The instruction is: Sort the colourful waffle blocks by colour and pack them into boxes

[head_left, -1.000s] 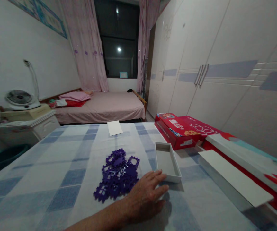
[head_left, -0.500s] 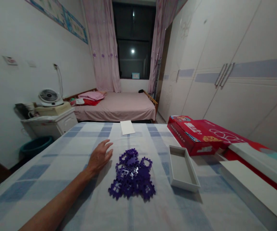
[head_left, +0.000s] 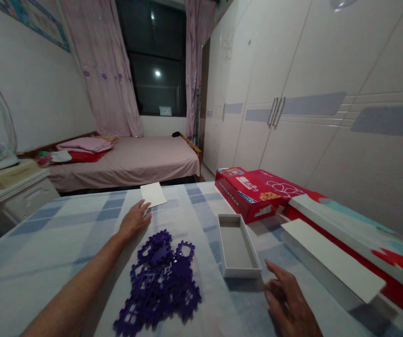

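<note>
Left hand (head_left: 133, 220) now stretched further out, laid flat past purple tile pile (head_left: 159, 281), fingertips almost at white card (head_left: 153, 194). Right hand (head_left: 289, 299) brought back in, fingers spread loose, nothing gripped, just below open white box (head_left: 238, 269). Pile untouched on surface (head_left: 64, 243).

Left hand (head_left: 133, 221) flat, purple pieces (head_left: 159, 283), white box (head_left: 238, 245)

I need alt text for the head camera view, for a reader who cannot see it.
A person's left hand rests on a checked tablecloth beside purple puzzle pieces; the right hand hovers near an empty white box tray. Red boxes lie farther right.
</note>
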Tool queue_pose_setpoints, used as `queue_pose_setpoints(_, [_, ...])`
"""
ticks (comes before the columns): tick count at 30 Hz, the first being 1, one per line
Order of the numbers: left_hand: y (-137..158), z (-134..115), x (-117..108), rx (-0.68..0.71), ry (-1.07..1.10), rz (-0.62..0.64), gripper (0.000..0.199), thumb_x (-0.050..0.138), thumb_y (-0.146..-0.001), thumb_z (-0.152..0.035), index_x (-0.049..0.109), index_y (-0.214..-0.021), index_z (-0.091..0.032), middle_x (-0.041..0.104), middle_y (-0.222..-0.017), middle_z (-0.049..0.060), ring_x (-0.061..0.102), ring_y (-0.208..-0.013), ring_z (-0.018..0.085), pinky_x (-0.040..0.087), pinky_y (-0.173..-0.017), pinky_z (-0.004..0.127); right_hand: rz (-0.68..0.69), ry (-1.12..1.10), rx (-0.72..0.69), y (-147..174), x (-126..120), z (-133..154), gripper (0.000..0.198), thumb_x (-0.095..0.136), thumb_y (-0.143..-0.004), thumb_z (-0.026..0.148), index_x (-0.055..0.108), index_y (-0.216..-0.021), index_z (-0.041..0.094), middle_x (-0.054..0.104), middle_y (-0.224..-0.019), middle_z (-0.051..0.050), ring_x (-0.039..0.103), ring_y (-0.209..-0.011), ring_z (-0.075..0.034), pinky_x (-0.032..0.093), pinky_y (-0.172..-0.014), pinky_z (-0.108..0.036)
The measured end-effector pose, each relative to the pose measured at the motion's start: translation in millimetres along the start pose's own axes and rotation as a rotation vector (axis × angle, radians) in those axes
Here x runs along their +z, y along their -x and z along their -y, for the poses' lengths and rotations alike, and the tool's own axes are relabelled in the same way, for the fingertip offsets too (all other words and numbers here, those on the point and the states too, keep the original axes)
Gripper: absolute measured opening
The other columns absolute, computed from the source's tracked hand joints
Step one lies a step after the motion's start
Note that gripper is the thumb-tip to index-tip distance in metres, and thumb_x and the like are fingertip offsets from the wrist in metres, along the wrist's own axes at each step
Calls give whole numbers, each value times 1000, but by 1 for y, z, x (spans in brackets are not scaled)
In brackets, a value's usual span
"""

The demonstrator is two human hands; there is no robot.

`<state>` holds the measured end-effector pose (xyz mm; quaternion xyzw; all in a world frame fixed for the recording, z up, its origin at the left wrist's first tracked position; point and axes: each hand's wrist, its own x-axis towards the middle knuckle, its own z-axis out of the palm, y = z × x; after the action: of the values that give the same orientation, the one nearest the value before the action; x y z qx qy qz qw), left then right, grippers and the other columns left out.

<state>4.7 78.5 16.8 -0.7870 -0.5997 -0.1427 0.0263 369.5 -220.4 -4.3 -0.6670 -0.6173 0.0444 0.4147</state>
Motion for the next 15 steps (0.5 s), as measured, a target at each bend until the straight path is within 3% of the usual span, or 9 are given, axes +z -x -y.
queue_pose_setpoints(5, [-11,-1,6,47,-79,97,41,31,-88,-29,52,-121,-19,52,-130,7,46,-120,21,36,-99,32,100,139,-194,-3,1,-1,51,44,-86,22,35,-135,31,52,-125,-6,55,-112,-19,51,-91,-30])
queue_pose_setpoints(10, [-13,-8,-8,27,-136,108,35,32,-87,-33,62,-100,-20,62,-107,8,58,-97,21,43,-84,30,48,117,-118,1,4,-9,36,42,-88,25,43,-124,28,56,-117,-5,61,-101,-16,55,-82,-25])
queue_pose_setpoints(15, [-14,-16,-21,-48,-193,109,39,32,-87,-37,66,-84,-18,64,-95,9,60,-93,23,43,-79,30,-48,114,-87,3,0,-17,27,45,-88,31,49,-114,26,56,-115,-5,62,-98,-17,57,-74,-24])
